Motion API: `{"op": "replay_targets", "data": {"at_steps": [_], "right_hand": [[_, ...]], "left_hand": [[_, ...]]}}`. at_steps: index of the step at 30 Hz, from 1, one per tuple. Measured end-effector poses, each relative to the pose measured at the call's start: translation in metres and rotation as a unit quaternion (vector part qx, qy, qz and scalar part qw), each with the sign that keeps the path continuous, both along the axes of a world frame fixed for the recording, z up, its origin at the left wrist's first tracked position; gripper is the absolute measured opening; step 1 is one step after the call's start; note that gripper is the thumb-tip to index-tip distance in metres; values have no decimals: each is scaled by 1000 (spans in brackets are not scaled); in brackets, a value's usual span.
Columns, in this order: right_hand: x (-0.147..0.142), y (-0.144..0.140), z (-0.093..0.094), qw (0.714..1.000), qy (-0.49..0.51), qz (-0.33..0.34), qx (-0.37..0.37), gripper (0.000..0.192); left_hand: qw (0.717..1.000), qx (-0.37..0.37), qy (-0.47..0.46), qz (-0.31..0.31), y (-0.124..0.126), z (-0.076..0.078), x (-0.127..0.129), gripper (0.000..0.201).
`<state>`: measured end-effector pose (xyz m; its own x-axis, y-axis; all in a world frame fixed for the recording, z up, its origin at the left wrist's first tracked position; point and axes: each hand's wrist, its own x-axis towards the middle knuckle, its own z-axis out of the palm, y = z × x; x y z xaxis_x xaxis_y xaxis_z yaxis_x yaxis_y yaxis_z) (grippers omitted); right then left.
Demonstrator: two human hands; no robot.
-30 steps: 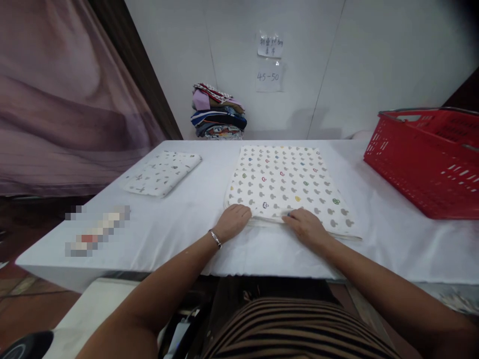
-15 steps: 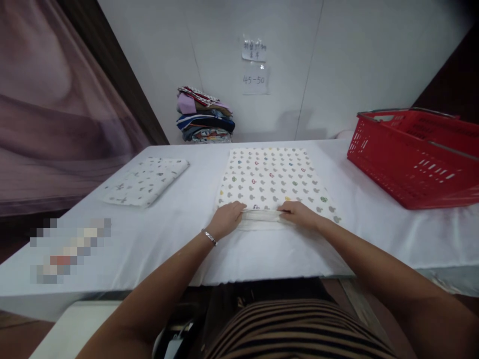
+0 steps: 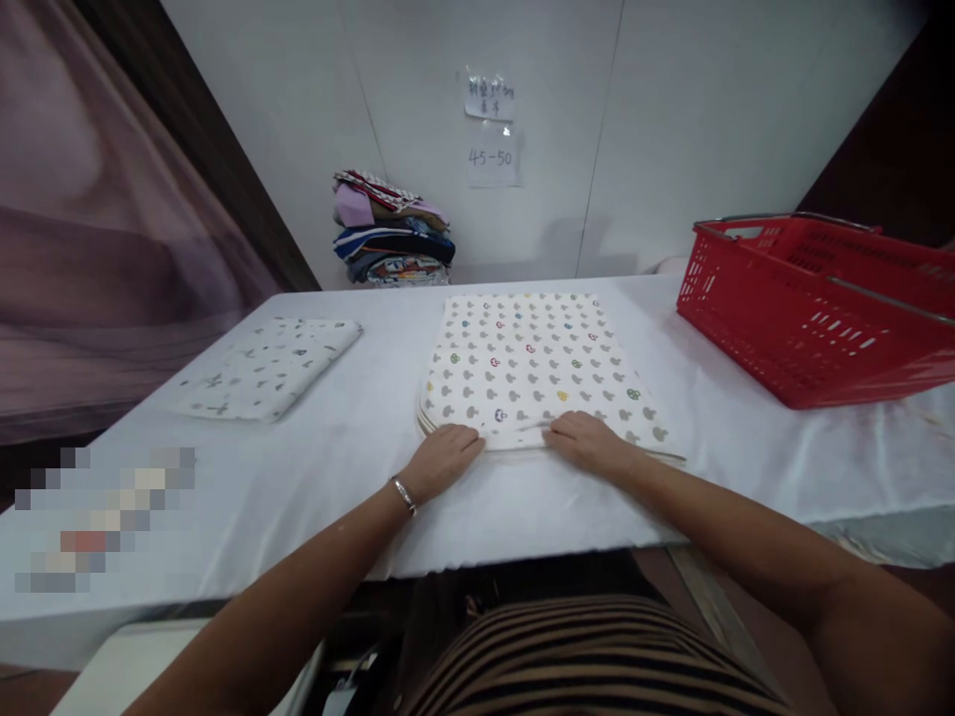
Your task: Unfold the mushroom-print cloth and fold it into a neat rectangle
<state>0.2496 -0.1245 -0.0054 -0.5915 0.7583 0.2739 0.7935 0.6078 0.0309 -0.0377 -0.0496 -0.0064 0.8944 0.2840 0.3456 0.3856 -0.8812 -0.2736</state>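
Observation:
A white cloth (image 3: 531,363) printed with grey and coloured mushroom shapes lies folded flat in the middle of the white table (image 3: 313,467). My left hand (image 3: 442,459), with a bracelet at the wrist, pinches the cloth's near edge at its left. My right hand (image 3: 589,441) grips the same near edge a little to the right. Both hands rest low on the table, close together, with the edge bunched slightly between them.
A smaller folded white cloth (image 3: 269,366) with small prints lies at the left. A red plastic basket (image 3: 813,308) stands at the right. A stack of folded coloured fabrics (image 3: 392,244) sits against the back wall under paper notes (image 3: 490,124).
My hands held up the cloth's near edge, showing its layers, and have now laid it flat. The view has shifted a little to the right.

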Motion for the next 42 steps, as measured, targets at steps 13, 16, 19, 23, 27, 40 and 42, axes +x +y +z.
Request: {"op": "replay_targets", "data": {"at_steps": [13, 16, 19, 23, 27, 40, 42], "right_hand": [[-19, -13, -1, 995, -87, -8, 47, 21], [-22, -13, 0, 992, -117, -13, 42, 21], [-23, -13, 2, 989, -139, -10, 37, 20], [-26, -12, 7, 986, -164, -7, 24, 18], [-34, -12, 12, 981, -191, -17, 10, 21], [-39, -10, 38, 979, -7, -65, -191, 14], [-42, -12, 35, 977, -23, -65, -201, 14]], "left_hand": [[1000, -30, -2, 4, -13, 0, -2, 20], [998, -68, 6, -7, -16, 7, -5, 20], [996, -87, 21, -14, -16, 15, -6, 21], [996, -80, 33, -8, -12, 15, -6, 25], [998, -59, 36, 0, -8, 8, -4, 26], [976, -202, -41, 77, -9, 41, -16, 23], [974, -213, -27, 77, -10, 36, -16, 22]]}}
